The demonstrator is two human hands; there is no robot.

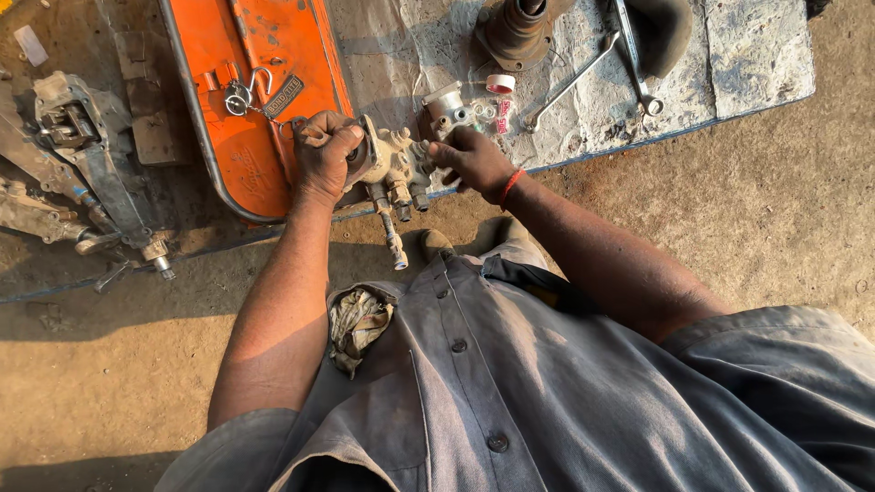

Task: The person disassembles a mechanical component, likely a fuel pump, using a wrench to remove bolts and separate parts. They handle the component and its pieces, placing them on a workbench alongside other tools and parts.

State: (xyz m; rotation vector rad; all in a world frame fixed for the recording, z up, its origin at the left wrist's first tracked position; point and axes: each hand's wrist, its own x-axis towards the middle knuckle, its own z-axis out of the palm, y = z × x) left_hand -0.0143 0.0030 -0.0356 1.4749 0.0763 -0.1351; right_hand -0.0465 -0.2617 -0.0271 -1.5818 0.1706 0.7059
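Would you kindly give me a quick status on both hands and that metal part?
Left hand gripping the metal valve part. Right hand pinching its far side. Wrenches lie apart, nothing blocking.

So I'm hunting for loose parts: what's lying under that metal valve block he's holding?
The valve block sits at the grey mat's edge, gripped by left hand and right hand. Its fittings hang over bare dirt. Directly beneath it, block and hands hide everything.

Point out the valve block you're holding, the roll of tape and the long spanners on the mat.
metal valve block (394, 166): head view, on its pale cast body between the hands.
tape roll (499, 84): head view, on its white top face.
spanners (570, 84): head view, on one long shaft.
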